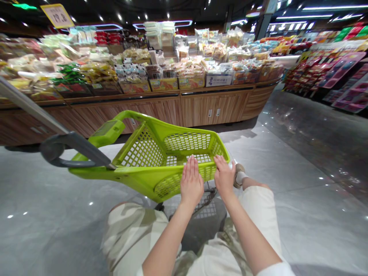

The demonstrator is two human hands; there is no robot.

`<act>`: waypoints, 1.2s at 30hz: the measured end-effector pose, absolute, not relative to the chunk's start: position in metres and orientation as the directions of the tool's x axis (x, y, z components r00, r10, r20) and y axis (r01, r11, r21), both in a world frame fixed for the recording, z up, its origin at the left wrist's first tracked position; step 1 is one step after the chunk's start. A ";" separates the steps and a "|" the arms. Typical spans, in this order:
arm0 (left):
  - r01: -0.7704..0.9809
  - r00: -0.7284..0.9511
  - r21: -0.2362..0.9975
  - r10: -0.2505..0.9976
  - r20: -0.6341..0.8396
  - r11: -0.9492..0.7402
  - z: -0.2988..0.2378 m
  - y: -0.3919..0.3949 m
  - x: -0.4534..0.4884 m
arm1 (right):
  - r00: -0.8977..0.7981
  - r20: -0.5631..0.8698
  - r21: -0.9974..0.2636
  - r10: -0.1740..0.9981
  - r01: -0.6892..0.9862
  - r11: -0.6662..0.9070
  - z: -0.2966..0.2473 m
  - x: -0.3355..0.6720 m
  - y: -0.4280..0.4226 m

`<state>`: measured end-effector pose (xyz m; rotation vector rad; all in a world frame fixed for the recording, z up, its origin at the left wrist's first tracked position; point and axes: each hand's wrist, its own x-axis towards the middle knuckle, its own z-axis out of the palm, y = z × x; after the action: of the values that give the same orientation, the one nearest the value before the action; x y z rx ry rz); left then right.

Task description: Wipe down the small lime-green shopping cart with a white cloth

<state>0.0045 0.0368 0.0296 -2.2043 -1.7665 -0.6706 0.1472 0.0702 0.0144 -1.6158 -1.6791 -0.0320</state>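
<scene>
My left hand point(191, 182) and my right hand point(224, 176) lie side by side over the near rim of a lime-green plastic shopping trolley basket point(172, 142), fingers curled on the rim. The basket has a lattice of square holes in its walls and floor, and nothing shows inside it. A grey metal trolley handle point(77, 143) runs from its left side toward the lower left, with neither hand touching it. Below my hands, part of a wire rack point(205, 209) shows under the basket.
A curved wooden display counter point(212, 109) piled with packaged foods point(189, 73) stands ahead. A rack of pink and red goods point(339, 73) lines the right side. Polished grey floor tiles point(301, 161) lie around the trolley. My legs and one shoe point(238, 174) show below.
</scene>
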 end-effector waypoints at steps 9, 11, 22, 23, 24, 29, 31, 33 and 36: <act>0.968 0.181 0.065 0.852 0.491 -0.243 0.029 0.036 -0.001 | -0.176 0.556 -0.403 0.812 0.798 0.448 0.024 0.139 0.061; 0.967 0.171 0.083 0.853 0.493 -0.242 0.032 0.036 0.000 | -0.074 0.552 -0.456 0.831 0.807 0.375 0.014 0.171 0.069; 0.968 0.172 0.079 0.857 0.485 -0.239 0.028 0.038 0.003 | -0.024 0.563 -0.441 0.826 0.837 0.325 0.029 0.107 0.065; 0.968 0.179 0.067 0.854 0.488 -0.241 0.028 0.038 0.002 | -0.066 0.561 -0.431 0.825 0.828 0.359 0.032 0.098 0.062; 0.968 0.183 0.059 0.852 0.490 -0.242 0.028 0.038 0.001 | -0.101 0.559 -0.422 0.823 0.819 0.388 0.034 0.094 0.059; 0.966 0.171 0.087 0.855 0.491 -0.243 0.032 0.037 -0.001 | -0.148 0.556 -0.395 0.818 0.819 0.417 0.026 0.141 0.063; 0.964 0.167 0.101 0.855 0.491 -0.246 0.034 0.036 0.000 | -0.046 0.546 -0.448 0.836 0.828 0.338 0.016 0.173 0.070; 0.962 0.164 0.113 0.855 0.492 -0.249 0.034 0.036 0.001 | 0.097 0.521 -0.522 0.848 0.822 0.227 0.009 0.195 0.077; 0.960 0.157 0.126 0.852 0.500 -0.251 0.032 0.036 0.004 | 0.242 0.502 -0.561 0.830 0.822 0.100 0.008 0.191 0.080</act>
<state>0.0041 0.0360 0.0321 -2.2111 -1.7678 -0.7152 0.1907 0.0796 0.0079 -1.6870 -1.5476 0.0129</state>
